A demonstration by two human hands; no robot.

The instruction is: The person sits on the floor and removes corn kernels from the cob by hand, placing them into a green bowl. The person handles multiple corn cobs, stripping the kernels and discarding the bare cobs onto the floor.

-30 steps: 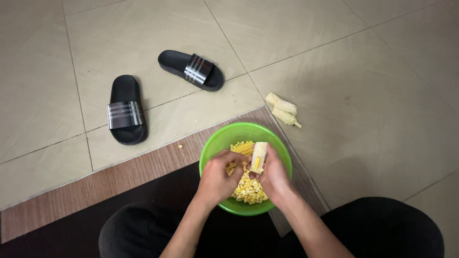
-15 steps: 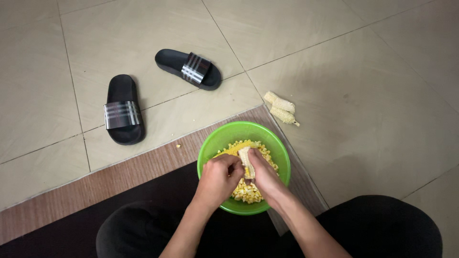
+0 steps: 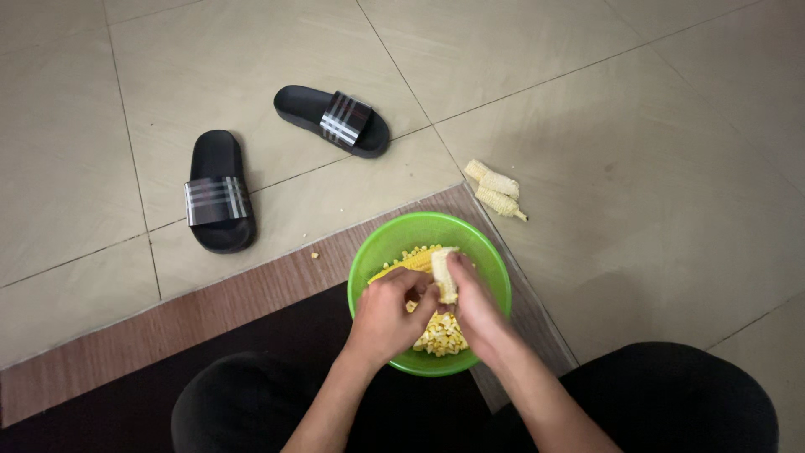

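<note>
Beige tiled floor (image 3: pixel 654 218) with two black slippers (image 3: pixel 216 191), bare corn cobs (image 3: pixel 496 190), brown-edged mat (image 3: pixel 210 315) under green bowl (image 3: pixel 495 268).

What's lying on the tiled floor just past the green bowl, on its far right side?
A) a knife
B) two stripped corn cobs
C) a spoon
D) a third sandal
B: two stripped corn cobs lie side by side on the floor tiles beyond the green bowl.

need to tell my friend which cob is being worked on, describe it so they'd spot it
Find the green bowl on the brown mat edge. Over it, both hands grip a pale, mostly stripped cob; the two bare cobs lie apart on the tiles.
</note>
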